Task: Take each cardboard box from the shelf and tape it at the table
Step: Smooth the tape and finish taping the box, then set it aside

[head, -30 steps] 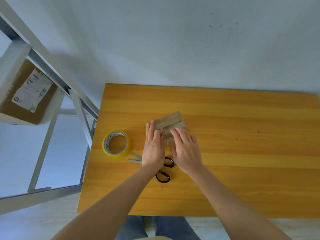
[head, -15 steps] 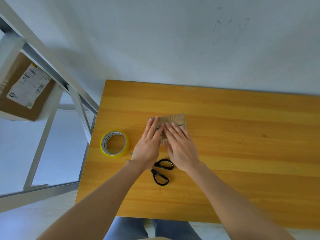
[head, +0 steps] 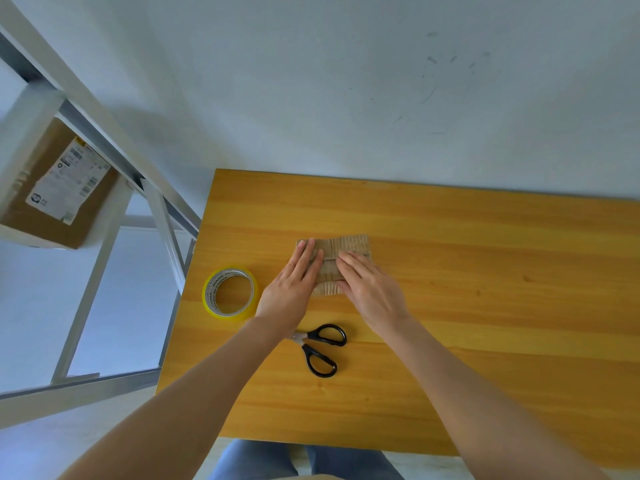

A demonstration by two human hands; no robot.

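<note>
A small brown cardboard box point(head: 349, 245) lies on the wooden table point(head: 485, 271), left of centre. My left hand point(head: 294, 282) rests flat on its left part, fingers stretched out. My right hand point(head: 370, 289) lies flat on its right part, palm down. A strip of the box top shows between the two hands. A roll of yellow tape point(head: 230, 292) sits flat near the table's left edge, beside my left hand. Black-handled scissors point(head: 320, 348) lie just below my left wrist, blades hidden under it.
A white metal shelf point(head: 114, 216) stands to the left of the table. On it rests a larger cardboard box point(head: 59, 185) with a white shipping label. A pale wall rises behind the table. My blue-trousered legs point(head: 304, 459) show below the front edge.
Both hands have slid apart across the box top, the left to the left and the right to the right. The camera has tilted, so the scene sits lower in view.
</note>
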